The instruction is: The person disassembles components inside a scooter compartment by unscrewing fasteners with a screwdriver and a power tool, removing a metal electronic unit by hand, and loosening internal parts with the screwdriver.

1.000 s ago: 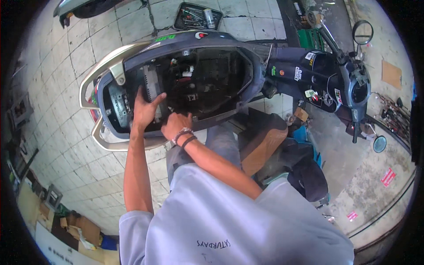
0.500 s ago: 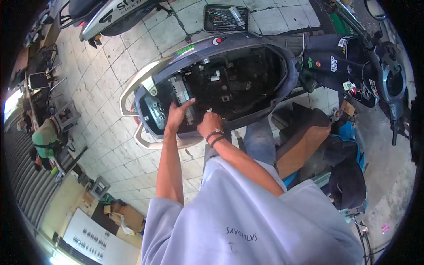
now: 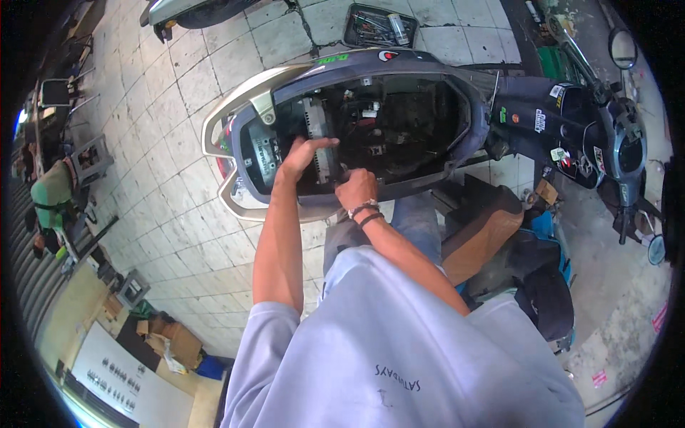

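The left hand (image 3: 303, 153) lay flat and open, fingers spread, on the ribbed grey part (image 3: 319, 139) inside the open seat well of the scooter (image 3: 371, 121). The right hand (image 3: 357, 189), wearing wristbands, was curled just beside it at the well's near edge; whether it gripped anything could not be told. The scooter stood on the tiled floor (image 3: 178, 107), its handlebars (image 3: 621, 135) to the right. A tray of tools (image 3: 378, 25) lay on the floor beyond it.
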### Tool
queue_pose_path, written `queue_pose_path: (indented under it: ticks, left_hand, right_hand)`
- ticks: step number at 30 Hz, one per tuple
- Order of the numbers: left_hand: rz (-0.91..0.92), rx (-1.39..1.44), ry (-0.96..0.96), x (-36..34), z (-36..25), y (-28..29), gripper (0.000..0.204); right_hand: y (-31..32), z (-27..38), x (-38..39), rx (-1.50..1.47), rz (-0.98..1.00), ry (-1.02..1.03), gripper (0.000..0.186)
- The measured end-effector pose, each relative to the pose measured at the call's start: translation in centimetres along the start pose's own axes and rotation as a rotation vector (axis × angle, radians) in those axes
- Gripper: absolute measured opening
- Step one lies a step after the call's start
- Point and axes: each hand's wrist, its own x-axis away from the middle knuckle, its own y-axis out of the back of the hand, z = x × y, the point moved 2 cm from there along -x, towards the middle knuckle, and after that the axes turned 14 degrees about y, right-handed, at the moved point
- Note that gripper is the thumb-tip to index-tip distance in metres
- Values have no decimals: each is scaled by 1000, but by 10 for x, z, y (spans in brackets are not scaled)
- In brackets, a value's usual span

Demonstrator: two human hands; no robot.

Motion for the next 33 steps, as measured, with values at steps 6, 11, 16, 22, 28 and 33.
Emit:
queue_pose_path:
  ticks: [6, 11, 16, 22, 28, 33]
  left_hand:
    - [-61, -22, -111, -35, 24, 5, 45]
    - [-60, -11, -92, -17, 14, 6, 45]
    - [-35, 49, -196, -25, 17, 2, 46]
    - [-195, 73, -299, -50, 31, 2, 40]
    - [1, 87, -261, -29, 24, 2, 29]
    - [-48, 46, -230, -25, 16, -1, 33]
  right_hand:
    - [-11, -1, -1, 105, -22, -25, 19]
    - [-14, 3, 1, 138, -24, -72, 16]
    - [-20, 3, 2, 246, 14, -25, 20]
    - [-11, 15, -3, 350, 174, -24, 30]
    - [-6, 24, -5, 316, 232, -119, 41]
    - [-13, 21, -5, 355, 333, -145, 45]
